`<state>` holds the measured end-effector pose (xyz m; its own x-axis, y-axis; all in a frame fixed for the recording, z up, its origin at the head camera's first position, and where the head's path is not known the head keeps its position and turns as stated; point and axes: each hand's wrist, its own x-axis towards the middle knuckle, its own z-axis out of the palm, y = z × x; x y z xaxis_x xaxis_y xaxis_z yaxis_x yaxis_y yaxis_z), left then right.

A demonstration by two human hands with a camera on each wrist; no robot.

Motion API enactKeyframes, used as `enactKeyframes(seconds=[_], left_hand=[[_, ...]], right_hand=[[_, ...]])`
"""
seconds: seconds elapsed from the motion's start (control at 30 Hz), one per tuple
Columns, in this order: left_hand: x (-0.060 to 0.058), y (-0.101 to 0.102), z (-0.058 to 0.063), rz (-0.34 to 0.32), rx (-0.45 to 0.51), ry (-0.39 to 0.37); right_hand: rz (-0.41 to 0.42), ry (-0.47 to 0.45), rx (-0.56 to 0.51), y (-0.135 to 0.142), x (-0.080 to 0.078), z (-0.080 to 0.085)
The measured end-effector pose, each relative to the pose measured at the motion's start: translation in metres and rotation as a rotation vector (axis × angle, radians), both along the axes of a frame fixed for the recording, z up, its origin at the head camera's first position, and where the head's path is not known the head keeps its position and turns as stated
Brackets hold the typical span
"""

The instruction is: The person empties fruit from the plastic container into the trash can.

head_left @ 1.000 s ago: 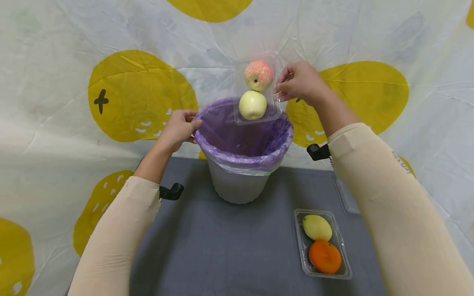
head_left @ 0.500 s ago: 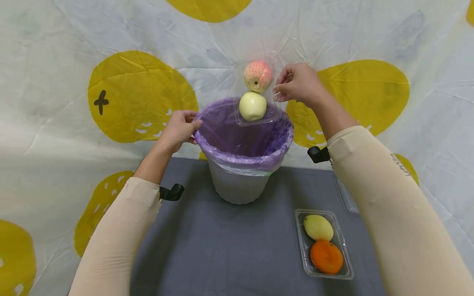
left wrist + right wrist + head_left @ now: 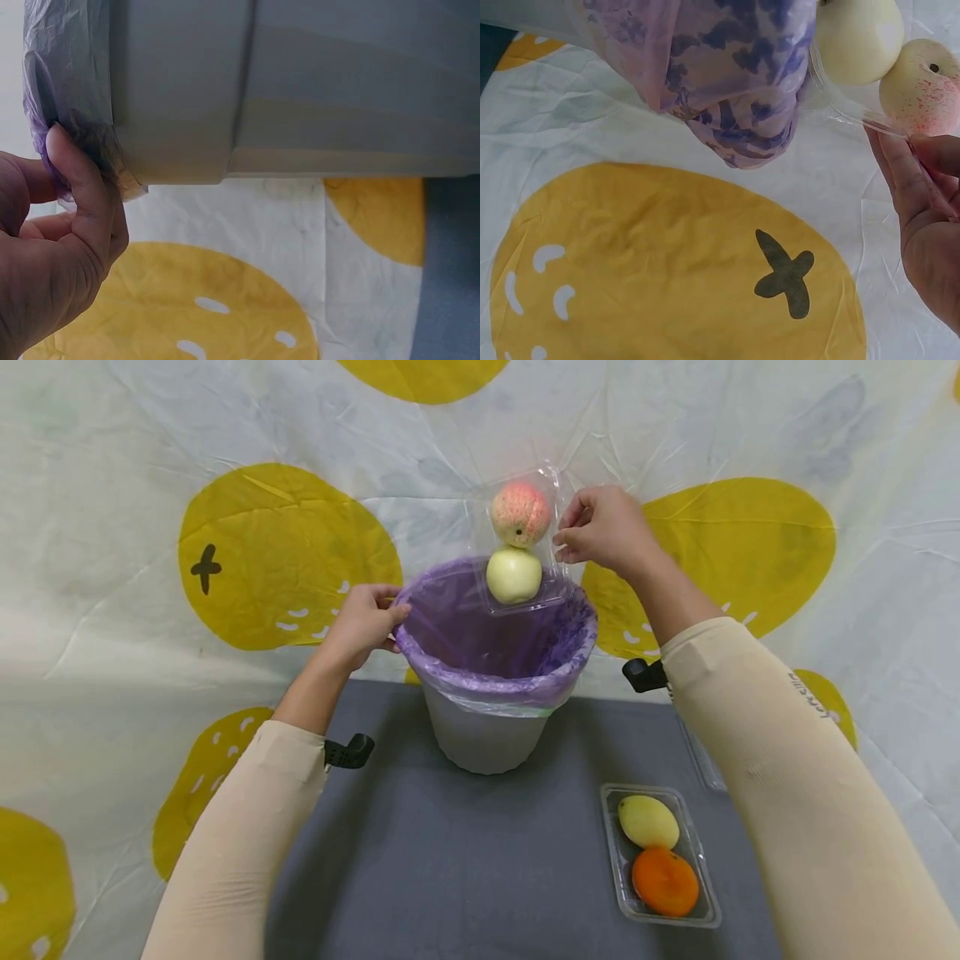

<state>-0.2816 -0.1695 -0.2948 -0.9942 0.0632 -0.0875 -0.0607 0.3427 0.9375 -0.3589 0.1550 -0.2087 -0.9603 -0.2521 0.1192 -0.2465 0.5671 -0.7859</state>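
Observation:
A grey trash can (image 3: 487, 739) stands on the table, lined with a purple plastic bag (image 3: 480, 675) folded over its rim. My left hand (image 3: 366, 620) pinches the bag-covered rim at the left side, thumb on top and fingers outside. My right hand (image 3: 609, 531) pinches the right edge of a clear plastic tray (image 3: 549, 589), which hangs tilted over the far part of the opening. In that tray a red-speckled peach-like fruit (image 3: 521, 515) lies above a pale yellow-green apple (image 3: 513, 575). The right wrist view shows the tray's edge between thumb and fingers (image 3: 901, 161).
On the grey table (image 3: 450, 860) at the front right, a second clear tray (image 3: 622, 893) holds a yellow oval fruit (image 3: 648, 822) and an orange (image 3: 665, 882). Another clear tray (image 3: 705, 756) is partly hidden by the right arm. A patterned cloth (image 3: 450, 452) hangs behind the can.
The tray in my right hand has turned very slightly, its fruits shifting a little. The left hand and the can have stayed in place.

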Motion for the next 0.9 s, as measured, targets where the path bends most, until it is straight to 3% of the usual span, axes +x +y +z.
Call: enactKeyframes(seconds=[0.53,0.9], left_hand=[[0.003,0.0,0.001,-0.004,-0.004,-0.005],[0.003,-0.002,-0.003,-0.007,0.007,-0.007]], right_hand=[[-0.023,0.011,0.052,-0.006,0.003,-0.001],[-0.052,0.061,0.037,-0.008,-0.001,-0.012]])
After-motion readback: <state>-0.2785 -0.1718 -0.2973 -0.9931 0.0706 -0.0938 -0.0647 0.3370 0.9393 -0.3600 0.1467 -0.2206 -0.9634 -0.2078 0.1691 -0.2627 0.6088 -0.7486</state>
